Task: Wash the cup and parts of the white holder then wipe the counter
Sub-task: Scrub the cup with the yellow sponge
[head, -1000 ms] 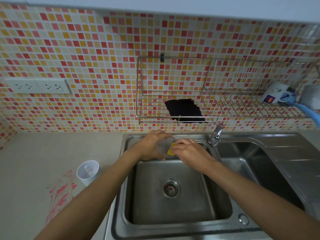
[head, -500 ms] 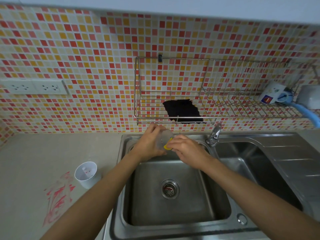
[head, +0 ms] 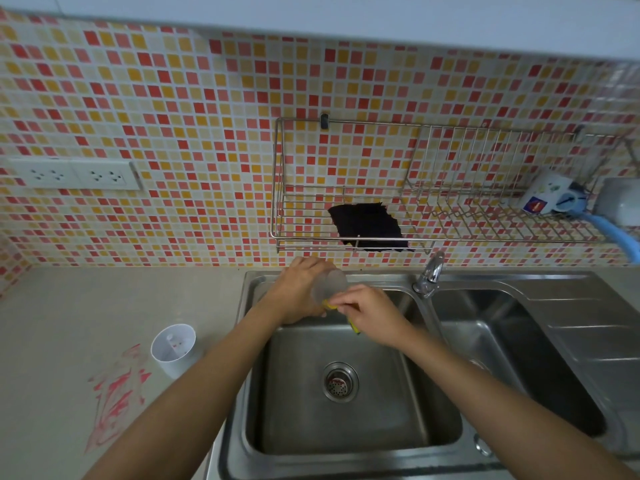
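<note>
Over the back of the left sink basin [head: 346,427], my left hand [head: 298,289] grips a translucent cup [head: 330,284], tilted with its base toward the wall. My right hand [head: 370,313] holds a yellow sponge [head: 329,304] with a dark scouring side against the cup's lower edge; most of the sponge is hidden by my fingers. A white holder part [head: 173,348], a round cup shape with a peg inside, stands on the beige counter [head: 86,306] left of the sink. Red smears [head: 114,393] stain the counter in front of it.
A tap [head: 429,275] stands between the two basins, with the right basin [head: 512,358] and drainboard [head: 588,323] beyond. A wire rack [head: 433,216] on the tiled wall holds a black cloth [head: 367,225] and a mug [head: 547,195]. Wall sockets [head: 76,174] sit at left.
My right hand with the sponge has slid down and toward me along the cup. The left hand keeps the cup in about the same spot.
</note>
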Demonstrator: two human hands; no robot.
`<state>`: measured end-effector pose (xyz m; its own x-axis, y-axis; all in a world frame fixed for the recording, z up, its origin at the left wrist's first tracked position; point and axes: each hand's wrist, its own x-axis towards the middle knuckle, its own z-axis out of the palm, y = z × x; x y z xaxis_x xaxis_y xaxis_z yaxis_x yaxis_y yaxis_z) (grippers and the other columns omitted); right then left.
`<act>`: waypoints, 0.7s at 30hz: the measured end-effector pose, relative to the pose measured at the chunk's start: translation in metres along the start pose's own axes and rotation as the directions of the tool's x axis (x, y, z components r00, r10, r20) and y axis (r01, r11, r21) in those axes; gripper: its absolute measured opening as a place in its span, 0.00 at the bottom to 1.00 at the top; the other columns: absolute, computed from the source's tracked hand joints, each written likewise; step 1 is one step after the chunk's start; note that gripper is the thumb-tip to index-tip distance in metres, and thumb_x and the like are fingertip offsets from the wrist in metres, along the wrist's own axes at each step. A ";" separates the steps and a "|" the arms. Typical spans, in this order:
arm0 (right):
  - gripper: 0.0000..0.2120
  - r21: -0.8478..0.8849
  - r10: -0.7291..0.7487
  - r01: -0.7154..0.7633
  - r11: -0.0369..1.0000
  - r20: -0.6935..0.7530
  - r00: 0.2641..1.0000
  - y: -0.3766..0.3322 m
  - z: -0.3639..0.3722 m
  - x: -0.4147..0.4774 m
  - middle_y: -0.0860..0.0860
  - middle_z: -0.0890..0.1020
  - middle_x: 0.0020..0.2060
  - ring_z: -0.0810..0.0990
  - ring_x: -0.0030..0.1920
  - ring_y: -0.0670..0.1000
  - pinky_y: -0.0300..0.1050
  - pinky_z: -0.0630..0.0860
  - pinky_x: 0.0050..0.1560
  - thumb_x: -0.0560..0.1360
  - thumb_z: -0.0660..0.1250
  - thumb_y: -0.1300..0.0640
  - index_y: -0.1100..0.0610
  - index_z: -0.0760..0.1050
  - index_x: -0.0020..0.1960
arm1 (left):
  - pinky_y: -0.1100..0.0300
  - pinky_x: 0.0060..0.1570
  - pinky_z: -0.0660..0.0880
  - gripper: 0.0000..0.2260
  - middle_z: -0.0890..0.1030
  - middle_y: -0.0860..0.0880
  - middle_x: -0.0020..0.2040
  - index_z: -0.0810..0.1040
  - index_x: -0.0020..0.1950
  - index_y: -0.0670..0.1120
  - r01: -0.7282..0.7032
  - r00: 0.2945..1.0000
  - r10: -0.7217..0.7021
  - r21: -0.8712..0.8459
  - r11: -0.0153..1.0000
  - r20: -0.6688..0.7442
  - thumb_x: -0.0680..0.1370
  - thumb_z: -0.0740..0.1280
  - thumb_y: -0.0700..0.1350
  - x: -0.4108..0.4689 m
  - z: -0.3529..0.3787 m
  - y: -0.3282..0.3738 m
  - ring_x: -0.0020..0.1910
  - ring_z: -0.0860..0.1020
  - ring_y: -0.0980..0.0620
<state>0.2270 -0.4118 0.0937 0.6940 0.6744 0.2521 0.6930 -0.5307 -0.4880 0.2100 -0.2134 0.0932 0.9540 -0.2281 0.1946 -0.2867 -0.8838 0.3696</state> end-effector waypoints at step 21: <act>0.18 -0.250 -0.165 0.156 0.956 -0.014 0.986 0.007 0.007 -0.021 0.47 0.85 0.49 0.79 0.54 0.50 0.41 0.76 0.57 0.68 0.71 0.69 0.53 0.83 0.54 | 0.57 0.66 0.66 0.39 0.71 0.52 0.67 0.67 0.72 0.51 -0.035 0.998 0.035 -0.001 0.999 0.045 0.65 0.79 0.53 -0.006 0.004 0.007 0.65 0.67 0.51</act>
<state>0.2162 -0.4259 0.0797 0.5728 0.7456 0.3406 0.8195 -0.5299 -0.2183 0.2020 -0.2199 0.0915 0.9462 -0.2772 0.1667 -0.3203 -0.8748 0.3634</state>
